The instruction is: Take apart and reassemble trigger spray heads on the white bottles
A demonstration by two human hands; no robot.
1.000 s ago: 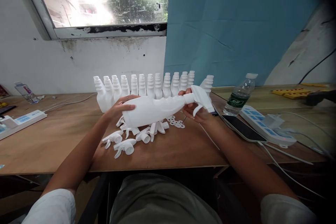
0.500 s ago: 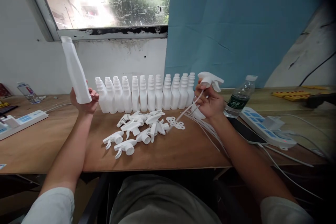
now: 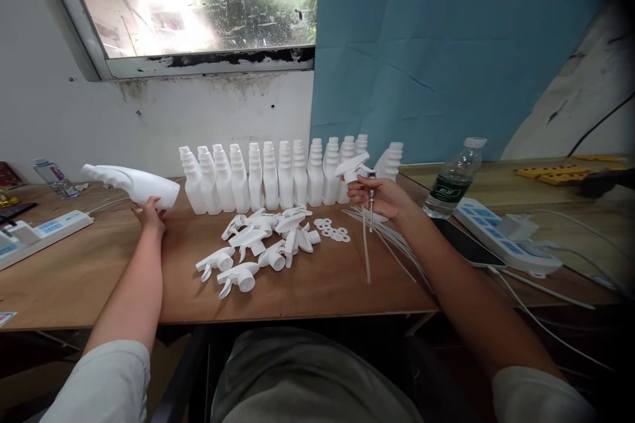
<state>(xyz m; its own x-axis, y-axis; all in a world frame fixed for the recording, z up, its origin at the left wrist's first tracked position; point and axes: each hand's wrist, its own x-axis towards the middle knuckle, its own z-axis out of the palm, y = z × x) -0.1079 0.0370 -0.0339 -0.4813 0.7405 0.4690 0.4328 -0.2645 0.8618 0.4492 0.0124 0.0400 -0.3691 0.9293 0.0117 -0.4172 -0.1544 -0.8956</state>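
My left hand (image 3: 150, 213) is closed on a white bottle (image 3: 133, 184), tilted nearly flat with its neck pointing left. In my right hand (image 3: 380, 197) is a white spray head (image 3: 353, 167) with a thin tube hanging from it; a small metallic tool (image 3: 372, 195) is also among those fingers. Several white bottles (image 3: 270, 178) stand in a row at the back of the table. In front of them lies a pile of spray heads (image 3: 248, 238). White rings (image 3: 335, 233) lie beside the pile, and loose thin tubes (image 3: 397, 244) are under my right hand.
On the right stand a clear labelled bottle (image 3: 452, 178), a phone (image 3: 466, 244) and a power strip (image 3: 506, 238) with cables. At the left are another power strip (image 3: 49, 231) and a small clear bottle (image 3: 55, 178). A window and blue curtain (image 3: 436, 53) are behind.
The bottle in my left hand has swung from upright to nearly flat, neck leftward. My right hand has moved left and lower with the spray head, and its tube now hangs down.
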